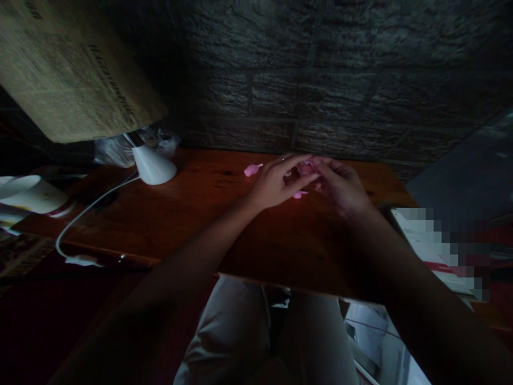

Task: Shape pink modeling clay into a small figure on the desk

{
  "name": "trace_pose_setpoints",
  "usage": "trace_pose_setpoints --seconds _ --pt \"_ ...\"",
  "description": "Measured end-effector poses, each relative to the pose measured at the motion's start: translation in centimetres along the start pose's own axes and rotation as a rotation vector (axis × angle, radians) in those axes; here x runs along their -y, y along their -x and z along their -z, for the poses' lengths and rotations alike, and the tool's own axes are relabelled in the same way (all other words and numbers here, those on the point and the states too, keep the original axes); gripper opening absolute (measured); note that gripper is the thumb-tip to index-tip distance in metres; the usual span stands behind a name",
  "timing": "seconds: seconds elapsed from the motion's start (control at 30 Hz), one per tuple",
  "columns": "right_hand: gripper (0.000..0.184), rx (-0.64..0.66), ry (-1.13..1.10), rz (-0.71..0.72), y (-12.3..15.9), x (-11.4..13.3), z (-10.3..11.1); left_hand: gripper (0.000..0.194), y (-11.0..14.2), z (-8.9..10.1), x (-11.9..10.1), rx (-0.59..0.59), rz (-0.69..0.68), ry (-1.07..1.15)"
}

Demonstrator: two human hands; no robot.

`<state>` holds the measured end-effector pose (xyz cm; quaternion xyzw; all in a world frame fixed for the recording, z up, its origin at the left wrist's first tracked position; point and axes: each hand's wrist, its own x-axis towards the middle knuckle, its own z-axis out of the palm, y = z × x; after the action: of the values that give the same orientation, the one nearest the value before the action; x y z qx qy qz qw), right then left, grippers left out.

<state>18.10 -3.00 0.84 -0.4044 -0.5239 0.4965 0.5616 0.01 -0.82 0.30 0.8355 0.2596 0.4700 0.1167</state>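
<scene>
My left hand and my right hand meet over the far part of a reddish wooden table. Between their fingertips is a small pink piece, pinched from both sides. Another small pink piece lies on the wood just below the hands. A third pink piece lies a little to the left of my left hand. The scene is dim, so the shape of the pink pieces is hard to make out.
A white lamp base with its white cable stands at the back left, under a printed paper shade. A dark stone-pattern wall rises behind the table. Papers lie at the right edge, white items at the far left.
</scene>
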Motion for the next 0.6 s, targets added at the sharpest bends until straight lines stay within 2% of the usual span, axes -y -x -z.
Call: trace_pose_setpoints --seconds 0.13,0.33,0.5,0.6 --pt "0.047 0.041 0.004 -0.012 -0.09 -0.29 -0.24 0.053 0.28 -0.42 0.17 0.085 0.008 0.076" --pt "0.041 0.025 0.042 -0.027 0.12 -0.10 -0.61 0.037 0.28 -0.25 -0.27 0.131 0.224 0.105" --pt "0.026 0.012 0.091 -0.006 -0.02 -0.25 -0.55 0.028 0.28 -0.35 -0.52 0.100 0.234 0.137" --pt "0.024 0.021 0.105 0.012 -0.06 -0.44 -0.43 0.027 0.34 -0.46 -0.15 0.106 0.247 0.178"
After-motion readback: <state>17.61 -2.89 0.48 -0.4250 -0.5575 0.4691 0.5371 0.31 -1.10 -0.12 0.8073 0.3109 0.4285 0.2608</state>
